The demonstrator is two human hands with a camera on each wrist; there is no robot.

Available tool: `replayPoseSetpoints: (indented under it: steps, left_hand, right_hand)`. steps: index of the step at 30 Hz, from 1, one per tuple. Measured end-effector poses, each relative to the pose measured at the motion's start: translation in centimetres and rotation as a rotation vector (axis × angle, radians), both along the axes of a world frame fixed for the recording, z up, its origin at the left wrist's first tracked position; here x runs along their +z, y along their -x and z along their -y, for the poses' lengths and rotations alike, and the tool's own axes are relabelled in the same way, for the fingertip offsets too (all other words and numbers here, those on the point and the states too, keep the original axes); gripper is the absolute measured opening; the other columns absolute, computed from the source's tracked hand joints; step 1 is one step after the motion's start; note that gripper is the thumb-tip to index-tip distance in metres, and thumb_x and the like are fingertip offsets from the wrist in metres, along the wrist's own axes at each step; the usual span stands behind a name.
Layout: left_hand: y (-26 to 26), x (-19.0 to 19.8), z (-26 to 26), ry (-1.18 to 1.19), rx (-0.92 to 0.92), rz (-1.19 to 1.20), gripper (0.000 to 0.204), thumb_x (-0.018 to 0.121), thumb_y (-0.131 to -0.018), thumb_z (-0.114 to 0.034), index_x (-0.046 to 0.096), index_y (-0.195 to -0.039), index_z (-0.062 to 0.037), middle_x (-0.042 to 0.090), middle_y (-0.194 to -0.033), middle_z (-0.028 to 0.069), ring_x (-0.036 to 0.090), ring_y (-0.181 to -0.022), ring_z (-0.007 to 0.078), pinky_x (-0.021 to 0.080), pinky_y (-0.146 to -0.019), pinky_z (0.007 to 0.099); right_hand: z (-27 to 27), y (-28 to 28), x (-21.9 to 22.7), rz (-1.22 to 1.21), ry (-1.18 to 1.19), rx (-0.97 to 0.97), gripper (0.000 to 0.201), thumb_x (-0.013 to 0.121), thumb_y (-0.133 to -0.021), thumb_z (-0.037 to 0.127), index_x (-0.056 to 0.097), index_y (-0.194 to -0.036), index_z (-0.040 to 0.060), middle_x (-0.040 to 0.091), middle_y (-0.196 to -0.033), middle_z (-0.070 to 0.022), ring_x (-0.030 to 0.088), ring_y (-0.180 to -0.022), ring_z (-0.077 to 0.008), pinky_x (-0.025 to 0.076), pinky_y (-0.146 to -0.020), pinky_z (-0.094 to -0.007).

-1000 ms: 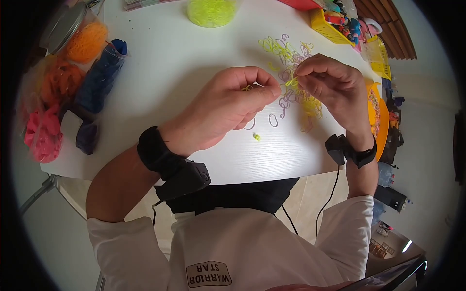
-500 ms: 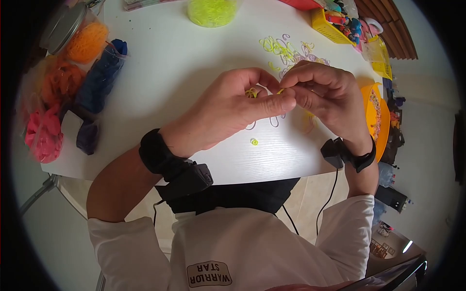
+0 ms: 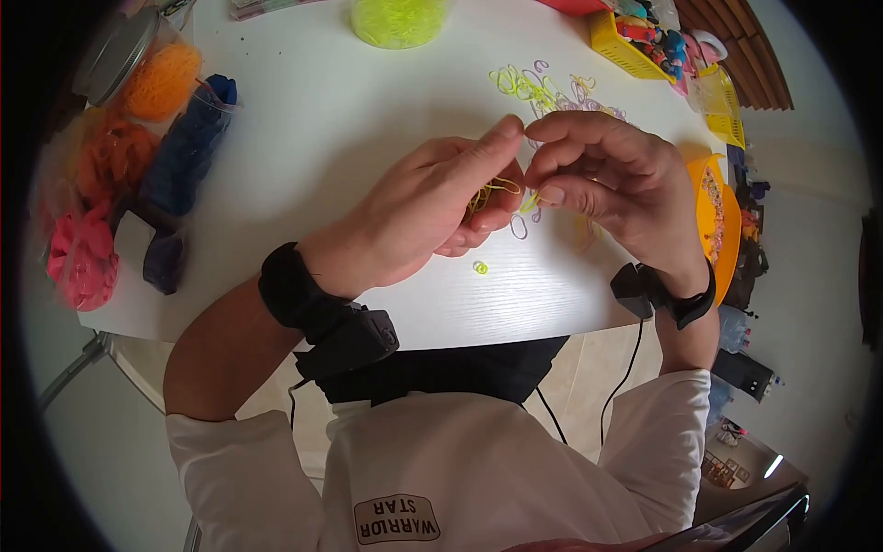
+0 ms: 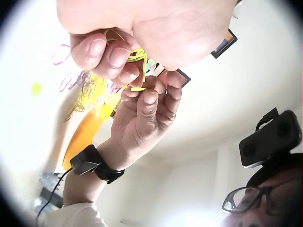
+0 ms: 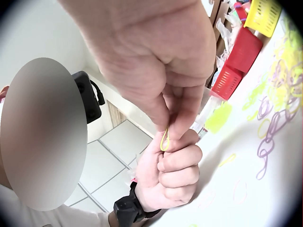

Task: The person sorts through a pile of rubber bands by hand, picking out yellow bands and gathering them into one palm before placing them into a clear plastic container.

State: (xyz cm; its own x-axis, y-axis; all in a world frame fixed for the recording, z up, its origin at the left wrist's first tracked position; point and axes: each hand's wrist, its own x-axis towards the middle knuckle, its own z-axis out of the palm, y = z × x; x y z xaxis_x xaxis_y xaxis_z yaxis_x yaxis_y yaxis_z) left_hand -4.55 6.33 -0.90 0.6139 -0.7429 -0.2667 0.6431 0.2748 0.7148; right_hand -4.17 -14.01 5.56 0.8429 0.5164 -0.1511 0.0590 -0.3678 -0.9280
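Observation:
My left hand (image 3: 405,216) curls its fingers round a bunch of yellow-green rubber bands (image 3: 480,199), its thumb lifted off them. Strands of that bunch poke out between the fingertips in the left wrist view. My right hand (image 3: 621,179) is close beside it, fingertips almost meeting the left ones. Between the right thumb and forefinger is pinched a single yellow rubber band (image 5: 164,143), its loop hanging down in the right wrist view. Beyond the hands, a loose pile of yellow and purple rubber bands (image 3: 552,99) lies on the white table (image 3: 303,120).
A small yellow-green band (image 3: 480,268) and a purple band (image 3: 519,227) lie near the front. A tub of yellow-green bands (image 3: 400,20) stands at the back. Bagged bands (image 3: 189,138) line the left; a yellow basket (image 3: 625,48) and an orange tray (image 3: 722,221) sit right.
My right hand has come left from over the pile to my left hand, a yellow band in its pinch. My left thumb has lifted, and more of the held bunch shows.

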Motion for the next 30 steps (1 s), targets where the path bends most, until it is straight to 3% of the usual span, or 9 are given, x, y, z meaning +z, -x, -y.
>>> replayPoseSetpoints:
  steps: [4,7,10,13,16,18,21,25,30]
  left_hand:
    - [-0.2,-0.2,0.0,0.033,-0.019,-0.044,0.041,0.042,-0.104,-0.04,0.05,-0.08,-0.0076,0.042,-0.063,-0.0022,0.031,-0.049,0.0047,0.026,-0.044,0.0205]
    - [-0.3,-0.6,-0.4,0.159,-0.04,-0.052,0.033,0.044,-0.103,-0.033,0.055,-0.087,-0.0059,0.053,-0.069,0.0023,0.042,-0.052,0.0069,0.031,-0.045,0.0211]
    - [0.1,-0.1,0.2,0.063,0.069,-0.1,0.027,0.045,-0.102,-0.026,0.059,-0.1,-0.0036,0.063,-0.084,0.0088,0.056,-0.062,0.012,0.041,-0.048,0.0227]
    - [-0.2,-0.6,0.1,0.076,0.041,-0.089,0.032,0.043,-0.102,-0.029,0.058,-0.112,-0.0024,0.065,-0.097,0.0127,0.063,-0.074,0.0178,0.05,-0.056,0.0253]
    - [-0.5,-0.7,0.0,0.13,-0.019,-0.13,0.042,0.038,-0.102,-0.038,0.058,-0.112,-0.0025,0.064,-0.097,0.0119,0.064,-0.077,0.0198,0.054,-0.062,0.0267]
    - [-0.3,-0.8,0.1,0.162,-0.02,-0.161,0.046,0.035,-0.102,-0.042,0.058,-0.111,-0.0029,0.064,-0.096,0.0118,0.064,-0.075,0.0197,0.054,-0.062,0.0269]
    - [-0.2,-1.1,0.2,0.18,-0.02,-0.187,0.048,0.032,-0.102,-0.044,0.059,-0.107,-0.0037,0.064,-0.094,0.0112,0.064,-0.075,0.0191,0.054,-0.061,0.0276]
    - [-0.3,-1.2,0.2,0.155,0.008,-0.199,0.048,0.032,-0.102,-0.044,0.06,-0.102,-0.0044,0.063,-0.083,0.009,0.061,-0.068,0.0171,0.05,-0.055,0.0272]
    - [-0.7,-0.7,-0.4,0.104,0.021,-0.113,0.046,0.036,-0.102,-0.049,0.051,-0.078,-0.0125,0.046,-0.063,-0.0004,0.037,-0.05,0.0097,0.032,-0.046,0.0226]
  right_hand:
    - [0.3,-0.3,-0.5,0.043,-0.123,-0.024,0.032,0.066,-0.087,-0.006,0.06,-0.118,-0.0024,0.067,-0.094,-0.0068,0.064,-0.087,-0.012,0.053,-0.08,-0.0253]
    - [0.6,-0.3,-0.5,0.052,-0.163,-0.043,0.03,0.064,-0.087,-0.006,0.061,-0.116,-0.0027,0.067,-0.095,-0.0081,0.063,-0.088,-0.0124,0.052,-0.081,-0.0254]
    - [0.6,-0.4,-0.2,0.08,-0.181,-0.02,0.028,0.064,-0.087,-0.007,0.061,-0.115,-0.0028,0.067,-0.096,-0.0087,0.063,-0.088,-0.0128,0.052,-0.081,-0.0258]
    - [0.4,-0.4,0.0,0.147,-0.159,0.017,0.025,0.065,-0.087,-0.006,0.063,-0.111,-0.0024,0.067,-0.094,-0.0076,0.064,-0.088,-0.013,0.052,-0.079,-0.0263]
    - [0.0,-0.5,-0.2,0.248,-0.081,0.091,0.021,0.066,-0.086,-0.004,0.065,-0.106,-0.002,0.067,-0.092,-0.0075,0.065,-0.088,-0.016,0.053,-0.077,-0.0284]
    - [-0.1,-0.7,-0.3,0.344,0.047,0.18,0.02,0.068,-0.084,-0.001,0.065,-0.104,-0.0034,0.067,-0.093,-0.0098,0.066,-0.089,-0.0224,0.053,-0.077,-0.0335]
    - [-1.0,-1.0,-0.8,0.625,0.15,0.286,0.024,0.067,-0.08,-0.003,0.067,-0.103,0.0038,0.067,-0.088,-0.0088,0.066,-0.087,-0.025,0.053,-0.073,-0.032]
    - [-1.2,-0.7,-1.0,0.682,0.12,0.264,0.023,0.067,-0.079,-0.004,0.067,-0.101,0.0019,0.066,-0.087,-0.0103,0.064,-0.087,-0.0295,0.052,-0.075,-0.0355]
    - [-0.4,-0.1,0.0,0.731,0.138,0.14,0.019,0.069,-0.08,-0.001,0.067,-0.098,0.0022,0.065,-0.093,-0.0117,0.065,-0.085,-0.0298,0.053,-0.074,-0.035]
